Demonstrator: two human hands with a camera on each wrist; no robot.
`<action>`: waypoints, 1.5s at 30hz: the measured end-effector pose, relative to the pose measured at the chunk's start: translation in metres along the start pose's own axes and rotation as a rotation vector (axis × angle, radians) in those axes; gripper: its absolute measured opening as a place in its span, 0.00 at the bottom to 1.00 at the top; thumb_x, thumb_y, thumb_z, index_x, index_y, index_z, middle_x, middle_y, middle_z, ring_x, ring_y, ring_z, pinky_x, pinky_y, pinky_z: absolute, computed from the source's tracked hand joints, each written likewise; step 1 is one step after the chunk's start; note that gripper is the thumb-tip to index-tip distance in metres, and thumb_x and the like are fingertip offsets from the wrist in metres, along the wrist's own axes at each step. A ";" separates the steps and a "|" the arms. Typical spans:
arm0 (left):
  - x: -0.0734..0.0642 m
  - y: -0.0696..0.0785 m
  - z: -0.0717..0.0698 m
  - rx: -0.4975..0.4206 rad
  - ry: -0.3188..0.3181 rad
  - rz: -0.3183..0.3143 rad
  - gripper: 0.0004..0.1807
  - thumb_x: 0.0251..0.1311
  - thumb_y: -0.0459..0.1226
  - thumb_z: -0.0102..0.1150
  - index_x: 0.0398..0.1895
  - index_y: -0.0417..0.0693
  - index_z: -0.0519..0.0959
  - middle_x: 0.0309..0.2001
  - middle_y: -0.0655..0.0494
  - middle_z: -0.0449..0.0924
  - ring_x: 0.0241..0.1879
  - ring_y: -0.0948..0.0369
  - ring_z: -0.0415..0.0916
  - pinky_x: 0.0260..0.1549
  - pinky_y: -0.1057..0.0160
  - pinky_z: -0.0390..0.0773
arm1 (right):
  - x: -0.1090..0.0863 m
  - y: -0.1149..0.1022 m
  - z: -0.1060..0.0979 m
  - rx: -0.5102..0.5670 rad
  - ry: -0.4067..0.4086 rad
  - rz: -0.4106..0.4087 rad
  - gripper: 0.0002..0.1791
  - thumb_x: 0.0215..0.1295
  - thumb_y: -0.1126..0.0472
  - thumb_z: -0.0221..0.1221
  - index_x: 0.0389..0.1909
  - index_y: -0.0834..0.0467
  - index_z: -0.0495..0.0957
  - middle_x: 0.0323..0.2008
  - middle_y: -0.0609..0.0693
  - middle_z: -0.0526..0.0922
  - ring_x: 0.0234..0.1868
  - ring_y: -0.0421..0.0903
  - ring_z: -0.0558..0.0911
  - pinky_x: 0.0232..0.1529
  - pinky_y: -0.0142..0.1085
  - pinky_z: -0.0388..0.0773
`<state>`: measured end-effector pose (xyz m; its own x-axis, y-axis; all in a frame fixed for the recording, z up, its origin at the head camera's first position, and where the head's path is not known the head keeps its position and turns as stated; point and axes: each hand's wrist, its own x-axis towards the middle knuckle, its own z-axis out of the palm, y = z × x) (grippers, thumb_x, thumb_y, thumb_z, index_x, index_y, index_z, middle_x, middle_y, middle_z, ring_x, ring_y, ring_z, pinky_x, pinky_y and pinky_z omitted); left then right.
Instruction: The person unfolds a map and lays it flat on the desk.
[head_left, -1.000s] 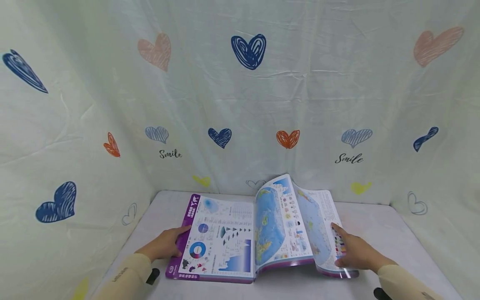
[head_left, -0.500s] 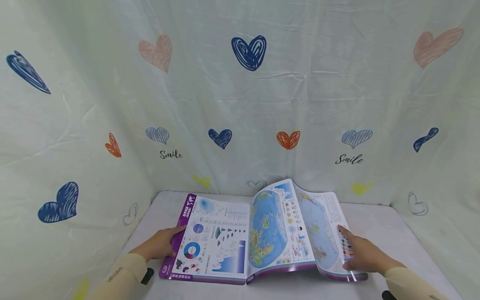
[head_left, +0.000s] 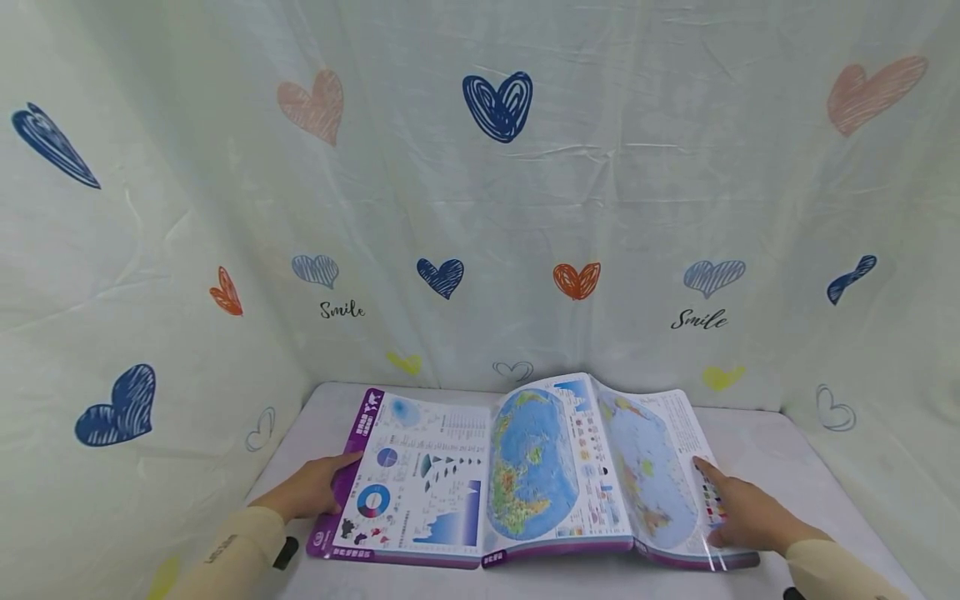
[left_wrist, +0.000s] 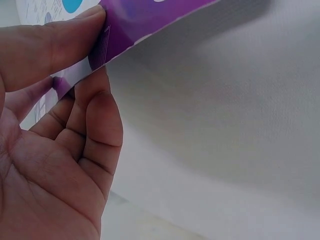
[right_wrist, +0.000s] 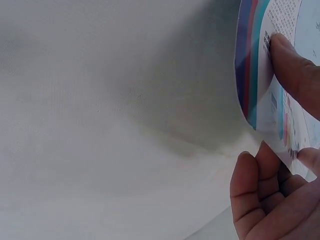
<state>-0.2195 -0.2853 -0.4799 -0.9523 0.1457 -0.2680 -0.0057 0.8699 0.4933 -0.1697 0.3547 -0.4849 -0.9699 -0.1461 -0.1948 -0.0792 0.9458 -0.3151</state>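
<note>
A glossy fold-out world map (head_left: 532, 467) with a purple border lies across the table, spread into three panels. Charts fill its left panel, while the middle and right panels carry a blue world map. The fold between the latter two stands raised. My left hand (head_left: 307, 490) pinches the purple left edge; in the left wrist view its thumb (left_wrist: 75, 35) lies on top and curled fingers sit beneath. At the opposite edge my right hand (head_left: 753, 510) grips the right panel. In the right wrist view the thumb (right_wrist: 297, 75) presses the printed face, with other fingers below.
Under the map is a white table (head_left: 757, 442). A pale curtain (head_left: 645, 183) printed with hearts and "Smile" encloses the back and both sides, and the map's far edge reaches close to it.
Both hands have drawn apart, the left one leftward and the right one rightward. The map's panels have spread wider and flatter, and the raised fold has dropped lower.
</note>
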 end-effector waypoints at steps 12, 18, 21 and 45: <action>-0.002 -0.010 -0.005 0.014 0.009 0.000 0.49 0.41 0.22 0.72 0.72 0.38 0.65 0.65 0.27 0.66 0.52 0.40 0.72 0.48 0.43 0.80 | -0.004 0.009 -0.002 -0.014 -0.046 0.077 0.63 0.35 0.56 0.81 0.71 0.73 0.56 0.44 0.68 0.78 0.39 0.56 0.75 0.49 0.62 0.73; -0.002 -0.014 -0.008 0.019 0.010 -0.013 0.49 0.40 0.21 0.70 0.72 0.37 0.65 0.65 0.26 0.65 0.51 0.41 0.72 0.42 0.50 0.82 | -0.004 0.014 -0.003 -0.039 -0.055 0.103 0.63 0.35 0.56 0.81 0.71 0.72 0.56 0.40 0.65 0.78 0.36 0.54 0.75 0.47 0.61 0.74; -0.003 -0.016 -0.009 0.019 0.011 -0.016 0.49 0.40 0.21 0.70 0.72 0.36 0.64 0.66 0.26 0.64 0.50 0.42 0.73 0.38 0.53 0.82 | -0.003 0.016 -0.004 -0.042 -0.061 0.111 0.63 0.35 0.56 0.81 0.71 0.71 0.56 0.39 0.62 0.78 0.35 0.54 0.74 0.46 0.61 0.75; -0.006 -0.014 -0.007 0.026 0.021 -0.030 0.47 0.44 0.20 0.67 0.73 0.37 0.63 0.66 0.24 0.62 0.47 0.44 0.73 0.37 0.54 0.80 | 0.000 0.029 0.000 -0.029 -0.083 0.111 0.61 0.36 0.53 0.80 0.70 0.69 0.58 0.39 0.61 0.77 0.35 0.54 0.74 0.45 0.60 0.74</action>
<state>-0.2161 -0.3013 -0.4790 -0.9581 0.1100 -0.2644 -0.0261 0.8858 0.4633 -0.1717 0.3821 -0.4941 -0.9508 -0.0628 -0.3034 0.0194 0.9652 -0.2608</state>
